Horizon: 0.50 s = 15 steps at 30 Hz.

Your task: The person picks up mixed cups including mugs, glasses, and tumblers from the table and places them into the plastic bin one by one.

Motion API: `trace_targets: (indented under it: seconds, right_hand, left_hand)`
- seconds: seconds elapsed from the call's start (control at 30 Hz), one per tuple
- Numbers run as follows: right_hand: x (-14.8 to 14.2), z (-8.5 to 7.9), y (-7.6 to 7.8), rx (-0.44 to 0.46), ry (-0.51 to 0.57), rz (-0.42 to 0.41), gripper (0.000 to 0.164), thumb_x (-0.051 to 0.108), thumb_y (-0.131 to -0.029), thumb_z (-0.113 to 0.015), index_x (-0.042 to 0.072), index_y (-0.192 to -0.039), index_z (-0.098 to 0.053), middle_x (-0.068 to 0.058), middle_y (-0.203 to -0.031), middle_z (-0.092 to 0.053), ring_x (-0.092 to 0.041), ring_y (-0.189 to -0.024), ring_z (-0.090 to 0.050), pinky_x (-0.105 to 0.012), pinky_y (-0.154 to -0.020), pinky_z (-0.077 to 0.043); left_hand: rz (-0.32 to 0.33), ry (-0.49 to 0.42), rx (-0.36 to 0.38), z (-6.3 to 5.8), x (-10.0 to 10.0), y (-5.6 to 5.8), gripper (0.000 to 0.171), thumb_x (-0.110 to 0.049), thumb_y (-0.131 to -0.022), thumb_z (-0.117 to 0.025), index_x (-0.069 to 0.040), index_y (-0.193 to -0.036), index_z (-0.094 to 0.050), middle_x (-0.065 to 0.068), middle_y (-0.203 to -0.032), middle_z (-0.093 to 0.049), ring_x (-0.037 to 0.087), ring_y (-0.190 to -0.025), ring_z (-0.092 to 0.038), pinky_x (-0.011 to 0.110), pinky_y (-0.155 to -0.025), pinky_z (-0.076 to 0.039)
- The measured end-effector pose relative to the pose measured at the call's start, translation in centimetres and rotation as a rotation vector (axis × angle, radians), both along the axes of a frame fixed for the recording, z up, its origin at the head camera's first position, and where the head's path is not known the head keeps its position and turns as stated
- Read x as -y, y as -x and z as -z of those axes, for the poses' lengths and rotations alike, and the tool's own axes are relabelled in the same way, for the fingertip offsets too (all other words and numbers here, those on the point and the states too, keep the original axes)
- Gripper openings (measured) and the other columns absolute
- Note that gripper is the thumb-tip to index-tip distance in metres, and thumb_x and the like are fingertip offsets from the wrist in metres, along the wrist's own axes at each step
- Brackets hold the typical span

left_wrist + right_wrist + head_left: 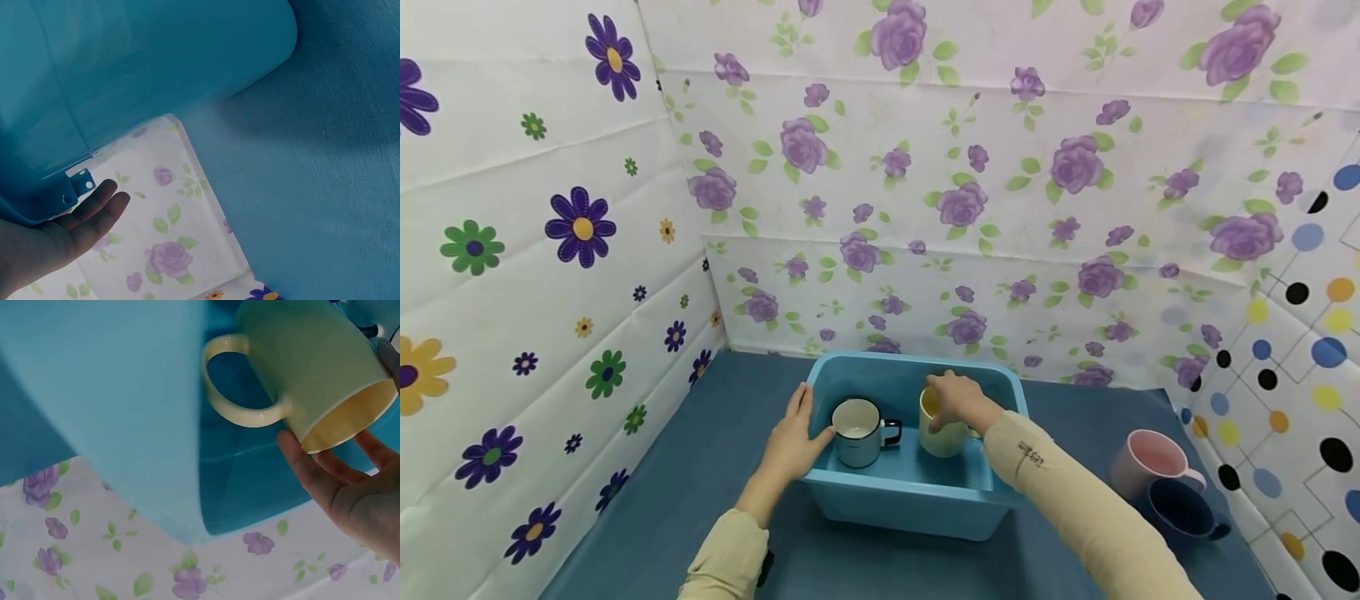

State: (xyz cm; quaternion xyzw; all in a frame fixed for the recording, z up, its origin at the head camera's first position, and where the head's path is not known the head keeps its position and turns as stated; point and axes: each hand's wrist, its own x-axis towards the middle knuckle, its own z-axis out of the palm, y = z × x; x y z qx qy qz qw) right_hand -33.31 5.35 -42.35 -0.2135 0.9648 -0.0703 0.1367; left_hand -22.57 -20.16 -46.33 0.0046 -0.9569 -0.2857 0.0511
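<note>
A light blue plastic bin (910, 504) stands on the table in front of me. My left hand (788, 446) rests at its left rim, fingers straight along the outside and thumb over the edge. In the left wrist view those fingers (103, 215) extend beside the bin wall. Inside the bin's right half, my right hand (961, 402) grips a pale yellow mug (943, 440) by its rim from above. The right wrist view has fingertips on the yellow mug's rim, some reaching into its mouth, and its handle free. A light blue-grey mug (859, 450) with black rim and handle sits in the bin's left half.
To the right of the bin, a pink mug (1150, 467) and a dark navy mug (1183, 512) stand close together on the blue tabletop (700, 483). Flower-patterned sheets (925, 250) rise behind and on the left, a dotted one (1300, 367) on the right.
</note>
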Motion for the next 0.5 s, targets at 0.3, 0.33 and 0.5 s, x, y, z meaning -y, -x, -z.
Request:
trace_targets:
  seconds: [0.3,0.33,0.5]
  right_hand:
    - [0.5,-0.3,-0.3,-0.018,-0.012,-0.007,0.075,0.031,-0.071,-0.083,0.008,-0.134,-0.049,-0.018,-0.117,-0.054,-0.031,-0.099,-0.056,-0.046,-0.084,-0.049]
    - [0.7,-0.2,-0.3,-0.019,-0.011,-0.010,0.074,0.030,-0.071,-0.083,0.008,-0.133,-0.050,-0.018,-0.117,-0.055,-0.031,-0.098,-0.056,-0.046,-0.084,-0.049]
    - [1.2,0.2,-0.5,-0.009,-0.015,0.002,0.071,0.030,-0.071,-0.083,0.010,-0.131,-0.051,-0.018,-0.117,-0.054,-0.030,-0.098,-0.056,-0.045,-0.085,-0.049]
  left_hand:
    - [0.001,-0.001,-0.001,-0.1,-0.1,0.1,0.081,-0.031,-0.093,-0.059,-0.002,-0.151,-0.012,0.017,-0.158,-0.009,0.048,-0.131,-0.036,0.063,-0.102,-0.032]
    - [0.000,0.003,-0.002,-0.2,0.0,0.1,0.081,-0.032,-0.092,-0.059,-0.002,-0.151,-0.012,0.017,-0.158,-0.009,0.048,-0.131,-0.036,0.063,-0.102,-0.032]
    - [-0.004,0.008,-0.005,0.0,-0.1,-0.1,0.081,-0.032,-0.092,-0.059,-0.002,-0.151,-0.013,0.017,-0.158,-0.011,0.048,-0.130,-0.038,0.063,-0.101,-0.033]
